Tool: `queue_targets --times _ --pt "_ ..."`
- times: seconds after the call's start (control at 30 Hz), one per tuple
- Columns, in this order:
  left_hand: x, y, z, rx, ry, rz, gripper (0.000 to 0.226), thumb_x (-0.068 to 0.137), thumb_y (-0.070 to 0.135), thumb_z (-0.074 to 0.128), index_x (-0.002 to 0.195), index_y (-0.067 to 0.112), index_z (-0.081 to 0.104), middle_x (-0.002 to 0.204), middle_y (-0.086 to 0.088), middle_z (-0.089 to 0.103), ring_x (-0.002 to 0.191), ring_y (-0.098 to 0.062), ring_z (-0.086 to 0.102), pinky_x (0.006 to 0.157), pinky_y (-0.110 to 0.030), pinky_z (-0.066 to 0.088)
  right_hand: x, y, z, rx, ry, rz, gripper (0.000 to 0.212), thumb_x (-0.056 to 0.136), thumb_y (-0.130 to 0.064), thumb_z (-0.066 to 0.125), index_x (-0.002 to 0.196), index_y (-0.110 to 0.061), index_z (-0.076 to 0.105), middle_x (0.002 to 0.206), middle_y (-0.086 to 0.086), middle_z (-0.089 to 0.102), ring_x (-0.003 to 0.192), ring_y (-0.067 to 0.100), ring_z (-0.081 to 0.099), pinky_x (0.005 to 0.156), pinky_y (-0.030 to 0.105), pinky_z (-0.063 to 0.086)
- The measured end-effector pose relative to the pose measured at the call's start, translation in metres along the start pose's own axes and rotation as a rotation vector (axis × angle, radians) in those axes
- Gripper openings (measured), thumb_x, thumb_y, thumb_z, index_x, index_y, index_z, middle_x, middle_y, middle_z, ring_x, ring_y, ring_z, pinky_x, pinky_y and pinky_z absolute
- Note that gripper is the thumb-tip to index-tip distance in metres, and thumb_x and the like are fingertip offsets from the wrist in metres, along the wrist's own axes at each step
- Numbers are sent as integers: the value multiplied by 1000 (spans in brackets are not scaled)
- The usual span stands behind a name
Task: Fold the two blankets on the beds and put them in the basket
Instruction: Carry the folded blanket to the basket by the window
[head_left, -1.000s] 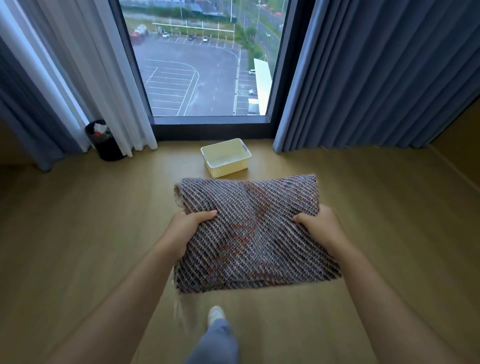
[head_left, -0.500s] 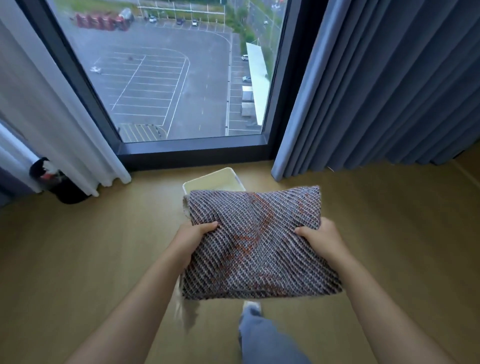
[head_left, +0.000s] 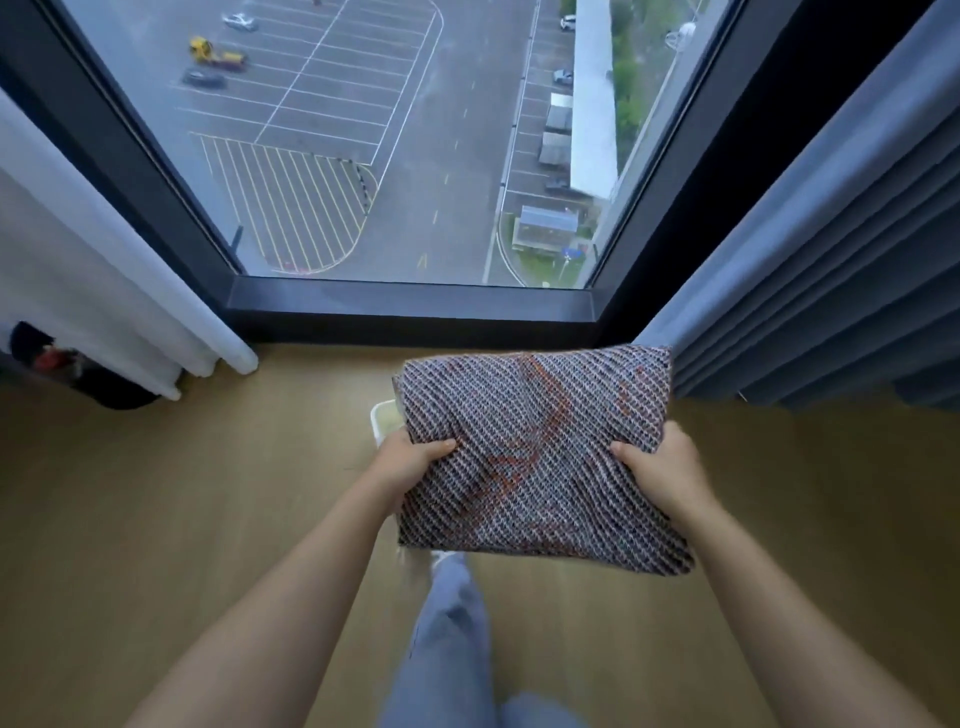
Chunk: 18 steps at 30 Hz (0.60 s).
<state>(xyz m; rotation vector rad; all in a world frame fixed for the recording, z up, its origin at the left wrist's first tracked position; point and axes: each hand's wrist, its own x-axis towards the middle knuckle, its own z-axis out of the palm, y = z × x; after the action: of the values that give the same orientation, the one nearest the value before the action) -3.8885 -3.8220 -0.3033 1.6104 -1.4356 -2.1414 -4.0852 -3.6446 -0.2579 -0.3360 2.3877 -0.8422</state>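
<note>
Blanket (head_left: 535, 415), long axis side to side, gripped by left hand (head_left: 410, 462) and right hand (head_left: 667, 467), over basket (head_left: 385, 420)

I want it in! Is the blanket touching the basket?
Cannot tell. Head view: the blanket hides the basket except one corner, so no contact or gap shows.

- No text, label, brand or number can be read anywhere in view.
- A small blue sign (head_left: 570, 253) stands outside the window (head_left: 410, 306), too small and blurred to read.
- The car park (head_left: 332, 104) bears only painted lines.
</note>
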Motion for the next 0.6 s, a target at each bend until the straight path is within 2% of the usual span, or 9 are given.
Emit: queue_targets --times 0.1,0.17,0.27,0.33,0.47,0.6 --pt "87 22 1 -7 14 -36 33 80 1 66 110 9 56 119 -15 61 92 -24 59 82 -32 46 69 -11 28 -39 18 32 26 81 -25 67 96 -16 48 96 5 56 84 23 52 75 33 42" --pt "143 28 3 -7 19 -55 33 80 0 66 111 5 57 119 -17 62 93 -25 61 82 -33 48 117 -15 45 -64 15 35 26 82 -22 66 98 -13 47 97 7 55 87 25 52 74 32 39" --pt "215 24 7 -31 56 -98 36 81 2 66 115 3 56 108 -9 63 73 -12 60 57 -16 48 185 -20 76 -136 4 15 28 83 -15 64 104 -7 47 99 10 54 96 30 54 74 32 36" --pt "265 10 8 -61 69 -118 36 81 3 66 116 6 56 102 -4 61 68 -3 56 48 -11 43 233 -11 104 -182 0 -3 29 83 -14 63 107 -7 47 105 15 56 100 33 54 74 33 37" --pt "363 -49 4 -104 114 -149 33 82 5 65 111 16 54 100 0 58 71 -3 54 56 -14 41 315 28 179 -247 -23 -74 23 85 -16 60 100 -15 43 97 9 55 96 34 54 71 35 38" --pt "429 -130 -5 -70 216 -196 39 84 8 64 122 7 54 116 -6 61 81 -12 55 68 -22 43 370 84 258 -329 -80 -88 22 85 -18 59 99 -16 41 96 8 55 87 29 50 70 35 37"
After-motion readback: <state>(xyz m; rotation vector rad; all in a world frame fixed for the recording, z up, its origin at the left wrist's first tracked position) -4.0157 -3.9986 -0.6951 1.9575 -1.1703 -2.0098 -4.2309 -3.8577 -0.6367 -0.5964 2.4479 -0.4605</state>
